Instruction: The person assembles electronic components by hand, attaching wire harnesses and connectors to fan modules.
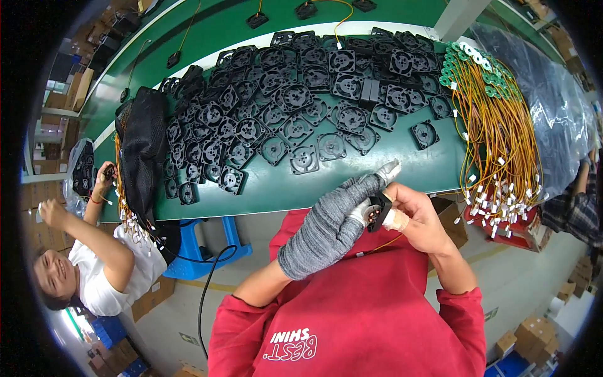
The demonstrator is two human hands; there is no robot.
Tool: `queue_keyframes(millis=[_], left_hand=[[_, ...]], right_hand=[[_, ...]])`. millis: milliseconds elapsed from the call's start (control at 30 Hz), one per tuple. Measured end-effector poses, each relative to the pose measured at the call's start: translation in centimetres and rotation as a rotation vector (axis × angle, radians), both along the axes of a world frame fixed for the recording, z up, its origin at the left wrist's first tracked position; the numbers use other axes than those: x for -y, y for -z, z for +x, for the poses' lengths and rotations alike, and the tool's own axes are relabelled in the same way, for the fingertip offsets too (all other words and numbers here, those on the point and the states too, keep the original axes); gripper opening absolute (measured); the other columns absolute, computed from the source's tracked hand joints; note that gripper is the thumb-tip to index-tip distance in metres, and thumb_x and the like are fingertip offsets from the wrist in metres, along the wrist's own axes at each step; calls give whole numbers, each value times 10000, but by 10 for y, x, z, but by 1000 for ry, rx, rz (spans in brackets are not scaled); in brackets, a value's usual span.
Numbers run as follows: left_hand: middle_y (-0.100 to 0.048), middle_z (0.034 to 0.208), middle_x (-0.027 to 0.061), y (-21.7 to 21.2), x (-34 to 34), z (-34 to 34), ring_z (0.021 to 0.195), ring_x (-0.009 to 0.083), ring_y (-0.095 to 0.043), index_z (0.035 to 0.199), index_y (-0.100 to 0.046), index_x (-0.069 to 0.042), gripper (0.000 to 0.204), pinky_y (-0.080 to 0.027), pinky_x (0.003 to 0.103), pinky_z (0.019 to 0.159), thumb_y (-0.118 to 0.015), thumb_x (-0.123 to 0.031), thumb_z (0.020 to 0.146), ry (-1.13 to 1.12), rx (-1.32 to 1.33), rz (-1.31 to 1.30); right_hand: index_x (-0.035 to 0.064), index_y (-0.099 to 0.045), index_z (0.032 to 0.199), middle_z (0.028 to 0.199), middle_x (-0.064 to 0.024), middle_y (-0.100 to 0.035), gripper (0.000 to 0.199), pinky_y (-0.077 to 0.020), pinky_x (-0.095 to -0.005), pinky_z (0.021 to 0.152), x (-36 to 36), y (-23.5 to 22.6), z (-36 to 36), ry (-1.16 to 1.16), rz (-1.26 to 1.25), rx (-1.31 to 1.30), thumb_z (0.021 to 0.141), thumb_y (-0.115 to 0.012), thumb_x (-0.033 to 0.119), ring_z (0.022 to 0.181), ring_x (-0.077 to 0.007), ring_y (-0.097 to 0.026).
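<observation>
In front of my chest, both hands close round a small black fan frame (pixel 380 210) with copper windings showing at its middle. My left hand (pixel 330 220), in a grey knit glove with pale fingertip covers, grips it from the left. On the other side, my bare right hand (pixel 422 220), with pale tape on its fingers, pinches its edge. A yellow-orange wire (pixel 388 243) trails below it over my red shirt, ending in a small white connector. Beyond my hands, many black fan frames (pixel 295 129) lie heaped on the green table (pixel 402 173). One frame (pixel 425 134) sits apart at the right.
At right hangs a bundle of orange wires (pixel 496 125) with green rings and white connectors, beside clear plastic sheeting (pixel 546 100). A black mesh bag (pixel 143 151) drapes over the table at left. A co-worker (pixel 107 257) in white holds a part there, near a blue stool (pixel 213 248).
</observation>
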State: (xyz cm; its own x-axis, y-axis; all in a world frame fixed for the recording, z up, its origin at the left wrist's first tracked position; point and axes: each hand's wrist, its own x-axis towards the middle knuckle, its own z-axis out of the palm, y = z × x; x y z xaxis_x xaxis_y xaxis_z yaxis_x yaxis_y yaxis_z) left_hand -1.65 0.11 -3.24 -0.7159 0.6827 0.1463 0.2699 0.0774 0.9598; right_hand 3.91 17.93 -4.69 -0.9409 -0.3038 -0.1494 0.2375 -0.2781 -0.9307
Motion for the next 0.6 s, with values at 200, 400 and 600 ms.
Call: queue_keyframes(millis=[200,400,600], left_hand=[[-495,1132,150,-15,5,5,911,257,-514,1347,-330,-59,513,-392,322,865,-421,-199,862,1,389,-36],[-436,1193,111,-9,2,8,1019,178,-480,1371,-255,-39,614,-365,286,908,-497,-193,829,4,283,73],[-494,1057,43,-3,-2,16,885,119,-516,1270,-366,-45,460,-427,261,798,-503,-185,854,-128,366,238]], right_hand=[[24,-511,912,801,44,-511,131,-380,-177,651,0,-1,-2,70,57,-28,842,-580,109,730,-11,-452],[18,-509,914,812,31,-518,131,-391,-188,668,1,1,1,90,39,-8,847,-571,112,745,-24,-467],[7,-509,930,832,7,-538,135,-415,-208,705,6,-9,6,101,39,12,858,-554,112,774,-45,-502]])
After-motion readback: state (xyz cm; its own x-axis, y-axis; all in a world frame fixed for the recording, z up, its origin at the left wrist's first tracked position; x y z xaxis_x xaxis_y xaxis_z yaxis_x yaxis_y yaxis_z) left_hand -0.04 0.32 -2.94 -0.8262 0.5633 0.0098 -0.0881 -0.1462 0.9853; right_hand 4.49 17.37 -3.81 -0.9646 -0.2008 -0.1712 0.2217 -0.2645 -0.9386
